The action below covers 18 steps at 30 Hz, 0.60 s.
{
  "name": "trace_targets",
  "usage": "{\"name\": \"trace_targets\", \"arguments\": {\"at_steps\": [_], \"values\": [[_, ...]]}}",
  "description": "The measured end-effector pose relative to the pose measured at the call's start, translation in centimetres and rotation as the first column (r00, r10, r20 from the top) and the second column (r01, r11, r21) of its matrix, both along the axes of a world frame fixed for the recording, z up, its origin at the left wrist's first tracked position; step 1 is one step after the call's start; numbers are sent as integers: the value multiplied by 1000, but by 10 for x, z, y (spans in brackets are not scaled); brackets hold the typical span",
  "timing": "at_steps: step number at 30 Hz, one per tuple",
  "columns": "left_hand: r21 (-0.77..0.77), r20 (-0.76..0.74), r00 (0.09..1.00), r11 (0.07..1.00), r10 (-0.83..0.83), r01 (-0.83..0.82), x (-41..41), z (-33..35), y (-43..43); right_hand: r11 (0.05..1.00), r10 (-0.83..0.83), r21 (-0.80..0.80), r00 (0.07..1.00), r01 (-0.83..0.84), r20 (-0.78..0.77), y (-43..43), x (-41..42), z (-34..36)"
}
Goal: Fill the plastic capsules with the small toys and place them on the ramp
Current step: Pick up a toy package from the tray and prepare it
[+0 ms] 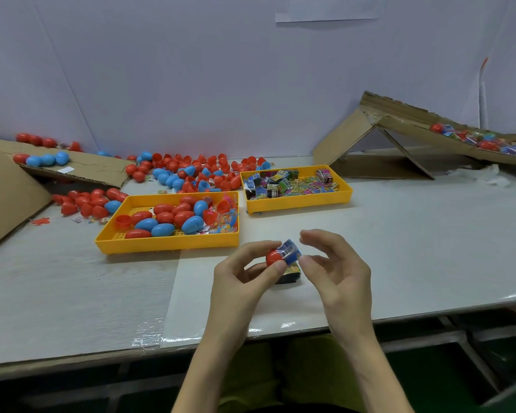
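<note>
Pinching a red capsule half (273, 257) between thumb and fingers, the left hand (239, 281) holds it low over the table (414, 234), with a blue toy packet (291, 251) poking out of it. The right hand (337, 269) hovers just beside, fingers loosely curled, gripping nothing. Behind sit a capsule tray (167, 243) and a toy tray (298, 205). The cardboard ramp (405, 126) stands far right.

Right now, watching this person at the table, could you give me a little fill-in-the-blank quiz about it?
1. The left hand grips a ___ capsule half with a toy packet sticking out of it.
2. The tray of capsules and the tray of toy packets are both ___.
3. The ramp on the right is made of ___.
Missing words: red, yellow, cardboard.
</note>
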<state>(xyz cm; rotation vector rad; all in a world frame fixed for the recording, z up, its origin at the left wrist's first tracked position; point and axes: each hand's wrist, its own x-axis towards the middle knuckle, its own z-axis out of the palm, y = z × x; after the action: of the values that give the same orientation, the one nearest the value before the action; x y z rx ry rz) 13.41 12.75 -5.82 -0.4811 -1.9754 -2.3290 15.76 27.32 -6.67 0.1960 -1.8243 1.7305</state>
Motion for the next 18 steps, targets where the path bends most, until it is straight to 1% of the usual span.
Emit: {"name": "trace_targets", "arguments": {"at_steps": [4, 8, 13, 18], "values": [[112, 70, 998, 994, -4, -4, -2, -1, -3, 990, -96, 96, 995, 99, -43, -4, -1, -3], [206, 132, 991, 979, -28, 0, -4, 4, -3, 971, -112, 205, 992, 123, -62, -11, 0, -5], [362, 216, 973, 932, -85, 1, -2, 7, 1, 968, -139, 202, 989, 147, -51, -14, 2, -2], [401, 242, 964, 916, -113, 7, 2, 8, 6, 958, -137, 242, 988, 152, -78, -16, 5, -1]]}}
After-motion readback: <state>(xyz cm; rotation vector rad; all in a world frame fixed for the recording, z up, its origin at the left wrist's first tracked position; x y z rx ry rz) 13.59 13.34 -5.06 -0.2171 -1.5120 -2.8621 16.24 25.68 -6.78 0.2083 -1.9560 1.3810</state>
